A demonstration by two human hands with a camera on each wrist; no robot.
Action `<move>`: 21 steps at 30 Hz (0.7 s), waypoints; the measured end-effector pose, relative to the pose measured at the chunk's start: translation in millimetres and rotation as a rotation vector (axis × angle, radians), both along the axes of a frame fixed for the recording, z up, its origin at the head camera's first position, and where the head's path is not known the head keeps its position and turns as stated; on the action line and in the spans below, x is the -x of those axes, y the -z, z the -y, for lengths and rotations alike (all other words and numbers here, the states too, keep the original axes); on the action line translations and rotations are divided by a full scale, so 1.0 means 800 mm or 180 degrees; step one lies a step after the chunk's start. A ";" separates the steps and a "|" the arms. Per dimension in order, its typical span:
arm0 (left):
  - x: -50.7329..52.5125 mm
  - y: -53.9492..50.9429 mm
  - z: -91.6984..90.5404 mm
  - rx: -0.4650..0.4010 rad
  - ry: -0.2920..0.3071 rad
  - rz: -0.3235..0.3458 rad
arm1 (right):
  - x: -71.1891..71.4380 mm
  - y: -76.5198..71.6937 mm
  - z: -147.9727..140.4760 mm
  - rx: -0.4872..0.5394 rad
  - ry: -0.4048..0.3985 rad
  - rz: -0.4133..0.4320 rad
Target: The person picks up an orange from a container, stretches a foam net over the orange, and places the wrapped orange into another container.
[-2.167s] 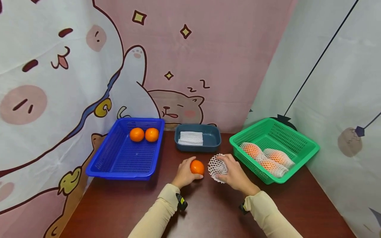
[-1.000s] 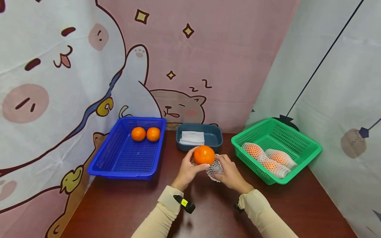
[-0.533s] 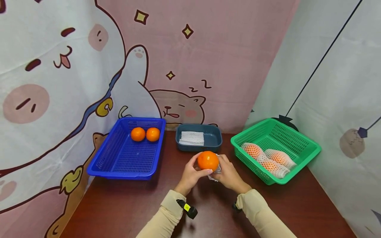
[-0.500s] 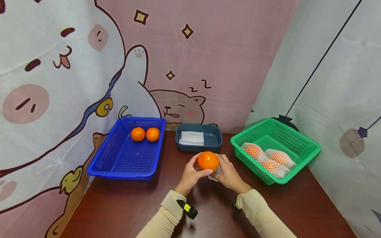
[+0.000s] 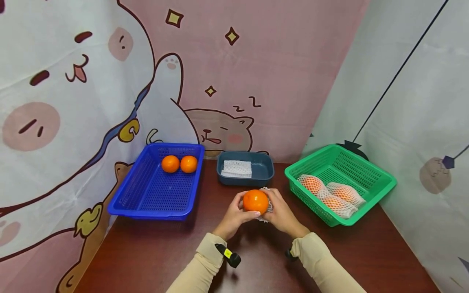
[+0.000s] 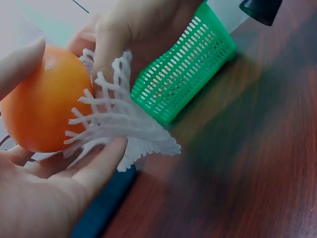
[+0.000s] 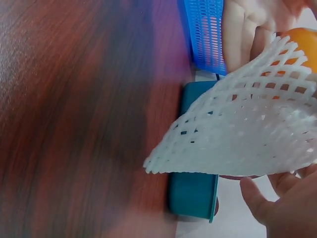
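Observation:
In the head view my left hand [image 5: 233,215] grips a bare orange [image 5: 255,202], thumb at its near side, above the table. Right beside it, my right hand [image 5: 282,213] holds a white foam fruit net [image 7: 237,129], which in the head view is mostly behind the orange. The left wrist view has the net's open edge against the orange's side, with its narrow end pointing away; a finger of the left hand touches the mesh. From the right wrist, the orange appears at the net's wide end. How far the net covers the orange is hard to tell.
A blue basket [image 5: 154,213] at left holds two bare oranges [image 5: 179,164]. At the back centre stands a dark teal tray [image 5: 263,181] with flat white nets [image 5: 237,169]. The green basket [image 5: 373,203] at right contains three netted oranges [image 5: 331,195]. A patterned cloth hangs behind.
My left hand has lifted the orange from the table and carried it right, up to the net. The right hand has shifted left with the net. Over the last half second both barely move.

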State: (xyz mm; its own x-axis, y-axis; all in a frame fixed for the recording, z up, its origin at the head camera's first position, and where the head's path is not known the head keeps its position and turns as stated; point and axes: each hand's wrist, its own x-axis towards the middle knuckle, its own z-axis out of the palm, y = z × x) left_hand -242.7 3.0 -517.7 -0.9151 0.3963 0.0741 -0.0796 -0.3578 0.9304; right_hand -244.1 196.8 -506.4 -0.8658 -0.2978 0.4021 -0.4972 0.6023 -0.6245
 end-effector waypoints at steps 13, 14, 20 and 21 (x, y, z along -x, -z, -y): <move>0.005 0.008 0.007 0.0458 0.0014 -0.0261 | 0.004 0.000 -0.011 -0.0146 0.0777 -0.0374; 0.005 0.008 0.007 0.0588 -0.0012 -0.0321 | 0.003 -0.001 -0.011 -0.0133 0.0854 -0.0378; 0.002 0.001 0.005 0.1793 -0.0260 -0.0713 | -0.002 -0.010 0.001 0.0033 0.0858 -0.0432; 0.002 0.000 0.004 0.1975 -0.0293 -0.0773 | -0.004 -0.011 0.004 0.0077 0.0815 -0.0462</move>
